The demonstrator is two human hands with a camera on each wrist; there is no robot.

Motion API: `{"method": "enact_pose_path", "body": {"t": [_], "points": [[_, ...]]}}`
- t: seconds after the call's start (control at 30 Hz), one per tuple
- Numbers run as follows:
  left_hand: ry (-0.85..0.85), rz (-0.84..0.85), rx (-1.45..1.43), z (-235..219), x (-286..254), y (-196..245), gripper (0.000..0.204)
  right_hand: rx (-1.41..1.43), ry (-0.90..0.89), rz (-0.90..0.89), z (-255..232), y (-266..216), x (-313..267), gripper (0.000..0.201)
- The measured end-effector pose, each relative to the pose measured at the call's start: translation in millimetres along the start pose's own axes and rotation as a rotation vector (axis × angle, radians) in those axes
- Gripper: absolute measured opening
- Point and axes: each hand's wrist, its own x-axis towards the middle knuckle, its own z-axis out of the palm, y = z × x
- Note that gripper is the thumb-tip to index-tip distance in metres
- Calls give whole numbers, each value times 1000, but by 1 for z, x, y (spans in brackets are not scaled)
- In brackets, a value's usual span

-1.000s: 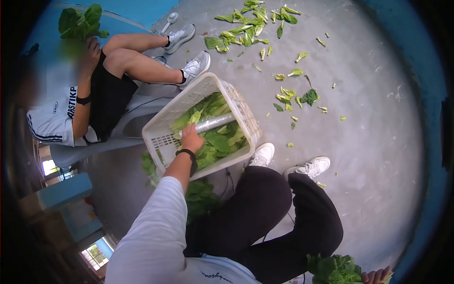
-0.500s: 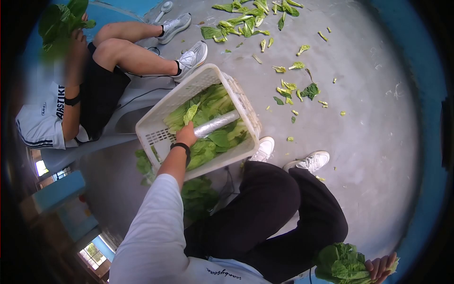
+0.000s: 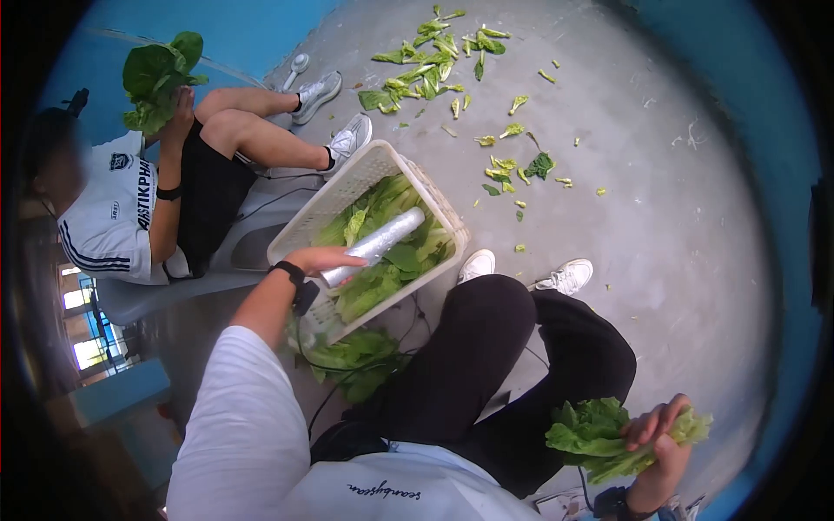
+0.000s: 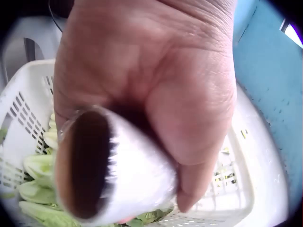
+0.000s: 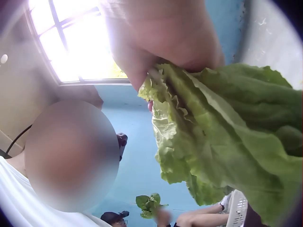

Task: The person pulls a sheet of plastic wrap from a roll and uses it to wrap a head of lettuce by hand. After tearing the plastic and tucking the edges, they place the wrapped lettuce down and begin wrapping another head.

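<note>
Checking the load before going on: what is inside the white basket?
Leafy greens lie inside the white basket. The left hand holds a shiny roll over them, hiding some. Whatever lies beneath the greens is covered and cannot be seen.

R hand [image 5: 163,35] grips leafy veg [image 5: 208,132], window [image 5: 80,40] & blue wall [image 5: 135,127] bhnd

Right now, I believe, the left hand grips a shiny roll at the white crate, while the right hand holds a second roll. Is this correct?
What the right hand holds is wrong: it is a bunch of leafy greens, as the right wrist view shows. The rest stands: the left hand grips a shiny roll at the white crate.
</note>
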Motion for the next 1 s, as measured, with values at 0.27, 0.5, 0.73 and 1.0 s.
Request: {"method": "enact_pose_path", "body": {"t": [0.27, 0.5, 0.73, 1.0], "points": [[-156, 389, 0, 111, -105, 69, 60, -32, -155, 125, 2, 32, -35, 17], [-157, 814, 38, 249, -160, 91, 89, -204, -215, -43, 35, 26, -57, 22], [291, 1013, 296, 339, -188, 63, 77, -84, -59, -250, 56, 54, -73, 28], [320, 1070, 345, 355, -190, 25, 70, 64, 141, -281, 66, 70, -87, 17]]}}
